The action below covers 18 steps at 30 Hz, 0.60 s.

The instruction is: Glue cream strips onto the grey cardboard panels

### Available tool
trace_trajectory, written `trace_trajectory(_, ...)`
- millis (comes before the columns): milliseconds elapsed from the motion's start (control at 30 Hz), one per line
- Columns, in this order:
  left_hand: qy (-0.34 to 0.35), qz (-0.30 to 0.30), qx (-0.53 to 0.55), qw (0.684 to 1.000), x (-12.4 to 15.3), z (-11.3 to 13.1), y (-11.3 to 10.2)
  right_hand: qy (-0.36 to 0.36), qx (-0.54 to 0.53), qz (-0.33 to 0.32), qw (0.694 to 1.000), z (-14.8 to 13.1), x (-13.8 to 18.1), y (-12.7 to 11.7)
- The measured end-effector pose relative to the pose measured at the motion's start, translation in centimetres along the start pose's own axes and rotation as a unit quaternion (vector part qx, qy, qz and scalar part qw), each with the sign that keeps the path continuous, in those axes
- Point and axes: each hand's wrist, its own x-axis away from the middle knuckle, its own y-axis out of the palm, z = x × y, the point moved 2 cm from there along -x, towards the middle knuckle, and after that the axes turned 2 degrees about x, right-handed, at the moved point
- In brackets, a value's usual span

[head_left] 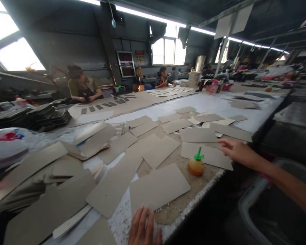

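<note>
My left hand (144,227) lies flat and open at the near table edge, fingertips touching the near corner of a grey cardboard sheet (158,188). My right hand (235,150) reaches in from the right with fingers stretched out, resting on another cardboard sheet (206,154) and holding nothing. A small orange glue bottle with a green nozzle (196,164) stands between the two sheets, just left of my right hand.
Many cardboard sheets (153,148) are scattered over the long table (214,103). A white plastic bag (7,146) and dark stacked trays (48,117) lie at the left. A seated person (83,86) works at the far side; others sit further back. A grey bin (272,207) stands lower right.
</note>
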Motion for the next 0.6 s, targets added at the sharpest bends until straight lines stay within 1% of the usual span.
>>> trace_trajectory(33, 0.005, -0.011, -0.005, 1.0, -0.3, 0.0, -0.2, -0.018, -0.004, -0.012, 1.0, 1.1, 1.4, 1.5)
trace_trajectory(100, -0.01, -0.041, -0.021, 0.999, -0.8, 0.2, -0.5, -0.042, -0.022, -0.026, 0.999, 2.2, 3.4, 4.4)
trace_trajectory(167, -0.038, -0.07, -0.044, 0.996, -1.1, 0.5, -0.4, -0.037, -0.044, -0.039, 0.998, 2.0, 4.4, 7.1)
trace_trajectory(233, -0.08, -0.092, -0.062, 0.991, -1.0, 0.8, 0.1, -0.027, -0.054, -0.036, 0.998, 1.2, 4.5, 9.3)
trace_trajectory(300, -0.111, -0.099, -0.065, 0.987, -0.7, 1.2, 0.5, -0.038, -0.031, -0.004, 0.999, 0.3, 4.1, 11.0)
trace_trajectory(433, -0.15, -0.093, -0.047, 0.983, 0.1, 2.1, 1.0, -0.084, 0.063, 0.095, 0.99, -0.5, 3.1, 13.3)
trace_trajectory(533, -0.181, -0.081, -0.032, 0.98, 0.5, 3.1, 1.0, -0.095, 0.09, 0.127, 0.983, -0.4, 3.0, 14.1)
trace_trajectory(600, -0.186, -0.071, -0.029, 0.98, 0.9, 3.8, 1.1, -0.104, 0.078, 0.142, 0.981, -0.6, 3.1, 14.1)
